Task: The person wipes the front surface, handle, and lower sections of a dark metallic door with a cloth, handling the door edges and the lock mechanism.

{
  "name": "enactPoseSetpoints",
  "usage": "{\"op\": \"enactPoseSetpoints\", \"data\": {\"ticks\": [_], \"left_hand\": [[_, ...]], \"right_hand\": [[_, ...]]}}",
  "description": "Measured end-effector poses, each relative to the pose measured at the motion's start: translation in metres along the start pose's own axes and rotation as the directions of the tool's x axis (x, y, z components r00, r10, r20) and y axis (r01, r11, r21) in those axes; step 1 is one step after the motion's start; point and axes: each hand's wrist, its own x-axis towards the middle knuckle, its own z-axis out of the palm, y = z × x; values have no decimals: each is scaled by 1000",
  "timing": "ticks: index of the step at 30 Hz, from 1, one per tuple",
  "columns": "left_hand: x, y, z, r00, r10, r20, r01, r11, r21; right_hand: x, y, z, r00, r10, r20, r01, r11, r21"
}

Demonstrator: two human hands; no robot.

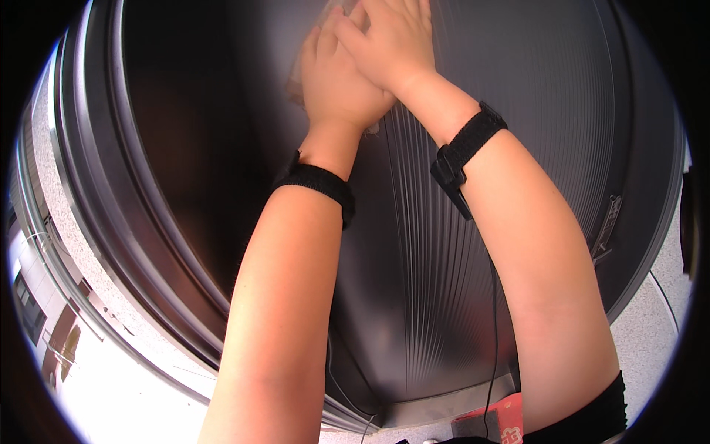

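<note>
My left hand [344, 83] lies flat over a cloth [295, 83], pressing it against a dark door [366, 266]. Brownish cloth shows beside the fingers, and a frayed bit sticks out below the palm; the rest is hidden. Partly overlapping the left hand is my right hand [394, 47], its thumb across the back of the left and its fingertips cut off by the top of the view. Nothing shows in the right hand's grasp. Fine vertical grooves [424, 277] run down the door under and beside my forearms.
A door handle [607, 227] sits on the right side of the door. The layered frame [166, 244] curves along the left, beside a speckled wall [66, 205]. Below are a metal threshold [449, 404], a red mat [513, 413] and a thin black cable [493, 344].
</note>
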Motion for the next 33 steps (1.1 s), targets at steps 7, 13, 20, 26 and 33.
{"op": "enactPoseSetpoints", "data": {"ticks": [7, 13, 20, 26, 33], "left_hand": [[-3, 6, -6, 996, -64, 61, 67, 997, -49], [-9, 7, -12, 994, -81, 73, 84, 996, -33], [-15, 14, -13, 992, -97, 75, 100, 994, -38], [-24, 18, -17, 987, -121, 104, 124, 992, -19], [-35, 26, -23, 980, -146, 138, 145, 989, 20]], "right_hand": [[-6, -2, -7, 999, -28, 15, 29, 999, -25], [-11, -7, -10, 999, -27, 35, 27, 1000, -3], [-17, -8, -15, 997, -19, 68, 20, 1000, -17], [-26, -10, -16, 996, -30, 87, 30, 1000, -8], [-38, -9, -19, 987, -26, 157, 31, 999, -31]]}}
